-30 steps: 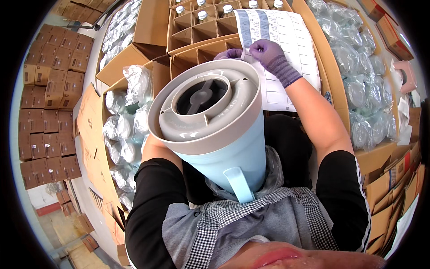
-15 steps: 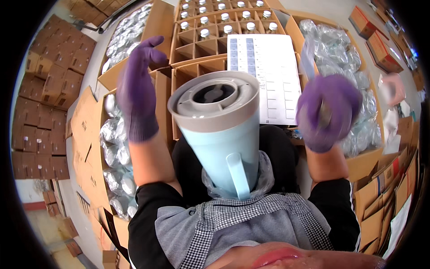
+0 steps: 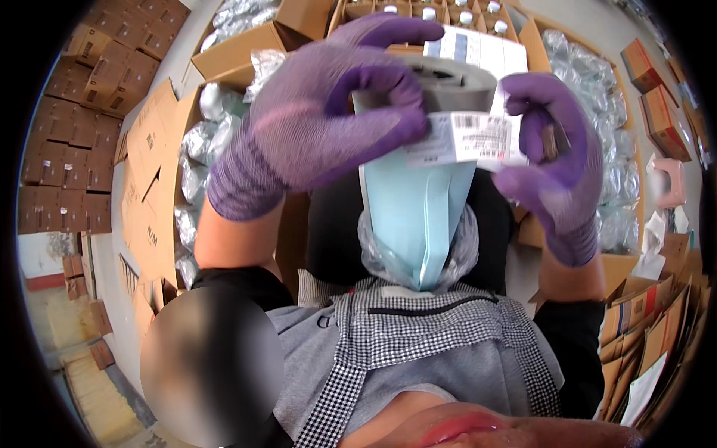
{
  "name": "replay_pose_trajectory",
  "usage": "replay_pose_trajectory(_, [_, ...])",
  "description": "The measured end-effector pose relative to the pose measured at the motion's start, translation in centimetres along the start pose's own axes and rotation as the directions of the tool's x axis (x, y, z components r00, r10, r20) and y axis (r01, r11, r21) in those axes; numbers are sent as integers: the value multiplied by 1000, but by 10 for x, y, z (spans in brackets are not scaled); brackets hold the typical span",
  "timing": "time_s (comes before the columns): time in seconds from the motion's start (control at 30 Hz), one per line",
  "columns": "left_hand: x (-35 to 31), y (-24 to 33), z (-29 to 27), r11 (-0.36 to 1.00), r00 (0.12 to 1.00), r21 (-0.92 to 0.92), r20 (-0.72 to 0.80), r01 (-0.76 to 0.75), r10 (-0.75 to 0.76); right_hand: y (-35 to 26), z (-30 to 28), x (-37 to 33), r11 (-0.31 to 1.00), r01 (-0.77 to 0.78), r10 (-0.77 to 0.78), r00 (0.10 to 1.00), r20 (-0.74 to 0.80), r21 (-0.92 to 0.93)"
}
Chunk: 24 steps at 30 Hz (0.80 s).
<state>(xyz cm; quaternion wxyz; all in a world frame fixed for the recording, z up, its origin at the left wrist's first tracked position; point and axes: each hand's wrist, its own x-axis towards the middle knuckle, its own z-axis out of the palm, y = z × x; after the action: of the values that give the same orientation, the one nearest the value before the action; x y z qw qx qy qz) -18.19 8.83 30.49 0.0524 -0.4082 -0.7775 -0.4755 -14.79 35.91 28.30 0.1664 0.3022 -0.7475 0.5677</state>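
Note:
A light-blue pitcher [image 3: 392, 198] with a grey rim and a handle facing me sits between my thighs. Its lower end rests in a crumpled clear plastic bag [image 3: 464, 250]. My left hand [image 3: 321, 112], in a purple knit glove, pinches the left end of a white label [image 3: 476, 136] printed with barcodes. The label spans the near side of the pitcher's rim; whether it touches the pitcher cannot be told. Beside its other end is my right hand [image 3: 564, 160], gloved alike, with fingers curled round a small brown piece [image 3: 550, 142] that I cannot name.
Ahead stands a divided carton with several silver-capped bottles [image 3: 464, 18]; a printed sheet [image 3: 478, 46] lies over its near side. Plastic-wrapped goods [image 3: 200, 142] fill cartons on both sides. Flattened cardboard [image 3: 646, 313] leans at the right, and stacked brown boxes [image 3: 78, 149] line the far left.
Both hands have come in to the pitcher's rim, and a white label now shows in my left fingers. The pitcher stands turned slightly, its handle more toward me. My view has shifted.

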Motion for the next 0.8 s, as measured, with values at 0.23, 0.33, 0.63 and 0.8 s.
replay_pose_trajectory(0.23, [16,31,9,979,974,43,104,199,-202,30,7,-13,983,-131,148,981,127,-132])
replay_pose_trajectory(0.33, [7,6,19,993,992,-4,46,117,-116,38,13,-24,981,-117,135,984,116,-153])
replay_pose_trajectory(0.63, [18,38,32,863,909,305,-18,403,-417,58,16,-23,983,-108,121,989,84,-148])
replay_pose_trajectory(0.8, [12,22,31,922,952,246,-10,298,-305,69,15,-23,996,-56,63,994,95,-75])
